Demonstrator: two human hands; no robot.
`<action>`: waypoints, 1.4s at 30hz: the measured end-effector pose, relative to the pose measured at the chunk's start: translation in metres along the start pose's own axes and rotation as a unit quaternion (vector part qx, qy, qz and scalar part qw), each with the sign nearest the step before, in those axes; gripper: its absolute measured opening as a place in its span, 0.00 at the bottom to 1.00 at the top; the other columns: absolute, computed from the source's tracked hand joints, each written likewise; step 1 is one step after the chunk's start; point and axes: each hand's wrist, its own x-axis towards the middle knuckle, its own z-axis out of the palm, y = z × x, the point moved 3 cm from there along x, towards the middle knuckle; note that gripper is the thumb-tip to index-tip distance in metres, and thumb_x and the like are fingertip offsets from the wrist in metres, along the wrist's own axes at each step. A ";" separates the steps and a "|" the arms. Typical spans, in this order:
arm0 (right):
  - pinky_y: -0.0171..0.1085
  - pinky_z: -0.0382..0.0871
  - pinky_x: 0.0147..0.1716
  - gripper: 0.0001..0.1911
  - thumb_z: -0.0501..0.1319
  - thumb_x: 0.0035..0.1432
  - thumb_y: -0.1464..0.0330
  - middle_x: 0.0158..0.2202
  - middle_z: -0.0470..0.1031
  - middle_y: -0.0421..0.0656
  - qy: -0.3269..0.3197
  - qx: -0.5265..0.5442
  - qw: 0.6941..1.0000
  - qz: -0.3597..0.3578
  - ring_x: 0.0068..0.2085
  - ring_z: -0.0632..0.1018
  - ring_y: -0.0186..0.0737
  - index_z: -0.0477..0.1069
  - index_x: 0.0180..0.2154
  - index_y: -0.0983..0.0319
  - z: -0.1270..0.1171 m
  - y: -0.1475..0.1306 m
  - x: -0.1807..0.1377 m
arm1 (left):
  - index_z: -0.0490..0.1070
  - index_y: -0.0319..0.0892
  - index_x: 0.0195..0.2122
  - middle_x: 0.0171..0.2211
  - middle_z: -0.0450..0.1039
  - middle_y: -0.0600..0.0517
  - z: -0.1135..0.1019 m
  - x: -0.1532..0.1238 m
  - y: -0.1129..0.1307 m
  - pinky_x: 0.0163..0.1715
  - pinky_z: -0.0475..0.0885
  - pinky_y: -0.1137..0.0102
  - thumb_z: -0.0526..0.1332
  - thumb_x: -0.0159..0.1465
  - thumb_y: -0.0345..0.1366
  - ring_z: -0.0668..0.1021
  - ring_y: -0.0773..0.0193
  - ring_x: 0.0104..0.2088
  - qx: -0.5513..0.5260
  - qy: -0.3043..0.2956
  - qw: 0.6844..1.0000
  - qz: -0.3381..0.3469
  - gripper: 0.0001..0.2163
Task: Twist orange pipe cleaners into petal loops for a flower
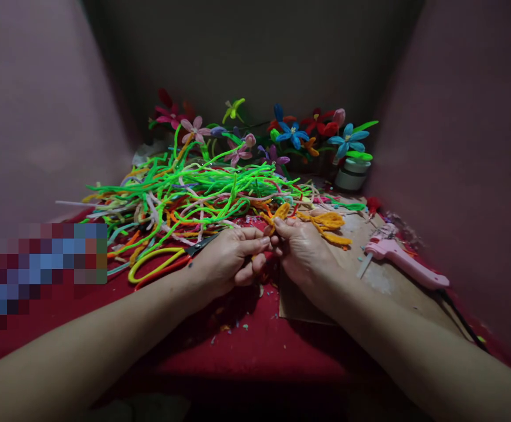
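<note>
My left hand (231, 258) and my right hand (299, 249) meet over a red cloth (246, 340), fingers pinched together on an orange pipe cleaner (278, 214) bent into loops. More orange loops (331, 225) trail to the right of my right hand on a brown cardboard sheet (382, 281). Yellow-handled scissors (162, 264) lie just left of my left hand.
A big tangle of mostly green pipe cleaners (193, 196) lies behind my hands. Finished pipe-cleaner flowers (293, 133) stand at the back beside a small white jar (351, 174). A pink glue gun (402, 261) rests at the right. Pinkish walls close in on both sides.
</note>
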 end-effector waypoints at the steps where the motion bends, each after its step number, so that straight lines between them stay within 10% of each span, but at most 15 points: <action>1: 0.28 0.46 0.13 0.11 0.57 0.50 0.75 0.13 0.61 0.36 0.009 0.004 1.000 0.013 0.14 0.59 0.25 0.62 0.18 0.65 0.000 -0.001 -0.001 | 0.69 0.39 0.32 0.13 0.63 0.60 0.000 0.000 -0.001 0.08 0.46 0.79 0.58 0.60 0.37 0.54 0.78 0.08 -0.035 -0.026 0.999 -0.015 0.06; 18: 0.26 0.48 0.12 0.08 0.60 0.48 0.74 0.16 0.65 0.35 0.048 0.011 0.999 -0.022 0.16 0.62 0.24 0.62 0.22 0.64 -0.007 -0.016 0.006 | 0.66 0.39 0.26 0.13 0.67 0.55 0.004 -0.015 -0.002 0.07 0.53 0.77 0.58 0.59 0.39 0.62 0.73 0.07 0.101 -0.094 0.986 -0.092 0.09; 24: 0.28 0.50 0.14 0.10 0.65 0.45 0.68 0.17 0.65 0.36 -0.050 -0.078 0.995 -0.020 0.16 0.62 0.25 0.65 0.22 0.65 -0.004 -0.011 0.005 | 0.67 0.41 0.35 0.19 0.66 0.60 -0.016 -0.016 0.033 0.12 0.56 0.80 0.62 0.56 0.39 0.64 0.76 0.14 0.207 0.134 0.965 0.093 0.10; 42: 0.32 0.50 0.20 0.07 0.65 0.44 0.67 0.19 0.67 0.37 -0.158 -0.139 0.978 -0.015 0.19 0.61 0.26 0.71 0.23 0.65 0.001 0.001 -0.004 | 0.72 0.38 0.30 0.20 0.67 0.57 -0.024 -0.018 0.037 0.18 0.57 0.77 0.63 0.54 0.37 0.64 0.74 0.18 0.222 0.183 0.944 0.163 0.07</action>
